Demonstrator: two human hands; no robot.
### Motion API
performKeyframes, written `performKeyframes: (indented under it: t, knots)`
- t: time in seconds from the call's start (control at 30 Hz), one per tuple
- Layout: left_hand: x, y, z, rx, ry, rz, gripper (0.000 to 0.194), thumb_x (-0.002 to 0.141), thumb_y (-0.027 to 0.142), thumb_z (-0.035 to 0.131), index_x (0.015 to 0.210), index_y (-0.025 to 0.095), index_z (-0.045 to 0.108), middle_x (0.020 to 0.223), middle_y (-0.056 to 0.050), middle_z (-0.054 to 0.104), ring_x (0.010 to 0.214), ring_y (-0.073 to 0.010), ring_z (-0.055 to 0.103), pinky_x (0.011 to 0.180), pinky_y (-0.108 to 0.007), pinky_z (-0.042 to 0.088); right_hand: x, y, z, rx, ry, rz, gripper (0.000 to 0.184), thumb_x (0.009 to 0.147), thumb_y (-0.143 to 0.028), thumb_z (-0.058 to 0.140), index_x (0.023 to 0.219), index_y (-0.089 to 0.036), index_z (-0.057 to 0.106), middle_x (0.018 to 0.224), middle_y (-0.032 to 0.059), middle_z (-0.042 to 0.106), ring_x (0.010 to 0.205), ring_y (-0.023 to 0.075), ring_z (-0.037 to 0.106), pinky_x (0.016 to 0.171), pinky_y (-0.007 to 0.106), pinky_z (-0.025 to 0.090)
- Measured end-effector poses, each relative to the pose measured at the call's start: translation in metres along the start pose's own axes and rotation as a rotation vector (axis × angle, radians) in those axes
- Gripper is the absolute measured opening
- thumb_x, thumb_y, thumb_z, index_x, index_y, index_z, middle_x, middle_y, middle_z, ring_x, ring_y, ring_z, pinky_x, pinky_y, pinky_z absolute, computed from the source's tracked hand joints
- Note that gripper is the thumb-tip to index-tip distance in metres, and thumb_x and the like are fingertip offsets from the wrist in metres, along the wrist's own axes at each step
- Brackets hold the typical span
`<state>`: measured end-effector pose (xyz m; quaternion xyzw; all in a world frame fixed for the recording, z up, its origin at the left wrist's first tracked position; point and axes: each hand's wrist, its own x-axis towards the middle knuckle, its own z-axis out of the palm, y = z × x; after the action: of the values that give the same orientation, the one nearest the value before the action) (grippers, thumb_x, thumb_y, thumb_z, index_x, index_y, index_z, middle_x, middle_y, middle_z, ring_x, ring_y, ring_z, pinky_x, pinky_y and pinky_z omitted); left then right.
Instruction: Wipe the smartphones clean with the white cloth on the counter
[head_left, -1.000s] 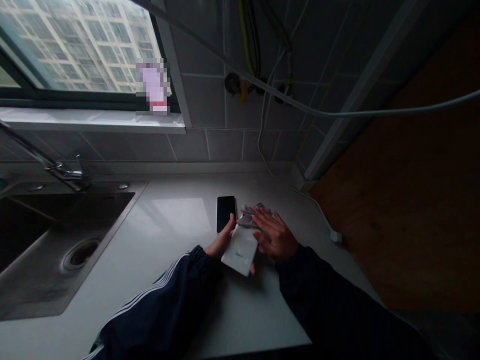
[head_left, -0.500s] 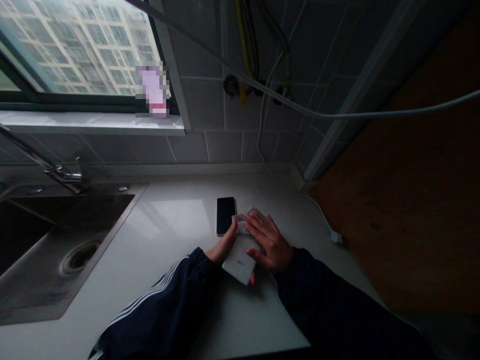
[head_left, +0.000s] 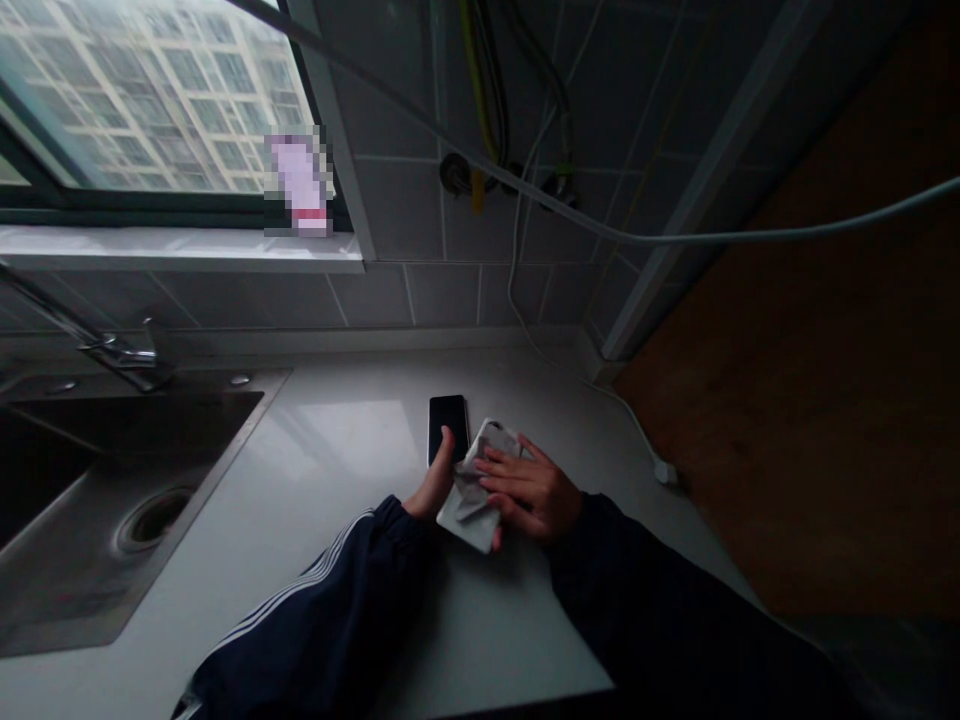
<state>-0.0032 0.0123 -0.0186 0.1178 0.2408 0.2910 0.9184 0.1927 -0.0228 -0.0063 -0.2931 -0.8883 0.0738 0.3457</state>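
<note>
A flat white packet (head_left: 466,517) sits in my left hand (head_left: 433,482), whose thumb stands up along its left side and whose fingertip shows beneath its lower edge. Crumpled grey wrapping (head_left: 484,462) lies bunched over the packet's upper part. My right hand (head_left: 534,490) curls over that wrapping, its fingers pinching it against the packet. Just beyond my left thumb, a black smartphone (head_left: 448,423) lies face up on the white countertop (head_left: 337,445), partly hidden by the thumb and packet.
Left of my hands is a steel sink with a round drain (head_left: 152,518), under a chrome faucet (head_left: 124,350). A white cable (head_left: 607,395) runs along the counter's back right to a plug (head_left: 664,470). A brown wooden panel (head_left: 787,400) stands to the right.
The grey wrapping has shifted from beyond the packet onto its upper part. My right fingers have curled from flat onto the wrapping, and the packet has tilted slightly in my left hand.
</note>
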Motion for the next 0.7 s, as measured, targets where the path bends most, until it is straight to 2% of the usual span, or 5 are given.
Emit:
performKeyframes:
  t: [0.17,0.3,0.43,0.6,0.7]
  knots:
    - [-0.002,-0.001,0.001,0.051,-0.015,-0.026,0.096,0.093,0.079,0.025,0.140,0.003,0.059,0.105,-0.023,0.076,0.101,-0.0341,0.074,0.095,-0.044,0.053,0.002,0.006,-0.007,-0.090,-0.048,0.125,0.038,0.106,-0.037,0.044,0.130,-0.022,0.069,0.145,0.0117,0.061,0.141,0.0282,0.054,0.120,0.064,0.028]
    - [-0.007,0.000,0.007,0.104,-0.078,-0.026,0.093,0.095,0.077,0.021,0.141,0.005,0.058,0.107,-0.022,0.076,0.099,-0.0335,0.075,0.095,-0.043,0.053,0.003,0.008,-0.010,-0.117,-0.102,0.244,0.047,0.105,-0.039,0.044,0.147,-0.021,0.054,0.154,0.0141,0.051,0.147,0.0310,0.045,0.117,0.069,0.030]
    - [-0.015,0.002,0.012,0.182,-0.156,-0.091,0.101,0.093,0.079,0.014,0.137,0.001,0.061,0.106,-0.026,0.076,0.096,-0.0355,0.076,0.091,-0.045,0.054,0.002,0.011,-0.008,-0.147,-0.078,0.336,0.056,0.106,-0.043,0.042,0.157,-0.020,0.041,0.159,0.0160,0.043,0.152,0.0336,0.036,0.117,0.070,0.031]
    - [-0.011,0.000,0.006,0.212,-0.109,-0.092,0.091,0.097,0.073,0.023,0.142,0.003,0.058,0.111,-0.024,0.076,0.101,-0.0343,0.075,0.097,-0.044,0.052,-0.002,0.010,-0.002,-0.154,-0.055,0.231,0.064,0.105,-0.048,0.041,0.160,-0.017,0.034,0.163,0.0162,0.036,0.156,0.0333,0.023,0.120,0.068,0.027]
    - [0.000,-0.004,-0.002,0.139,-0.035,0.095,0.078,0.102,0.065,0.026,0.147,0.009,0.054,0.116,-0.019,0.076,0.110,-0.0293,0.073,0.105,-0.040,0.048,-0.005,0.006,0.005,-0.137,-0.067,0.134,0.065,0.104,-0.051,0.041,0.159,-0.018,0.036,0.164,0.0140,0.037,0.157,0.0311,0.023,0.123,0.064,0.024]
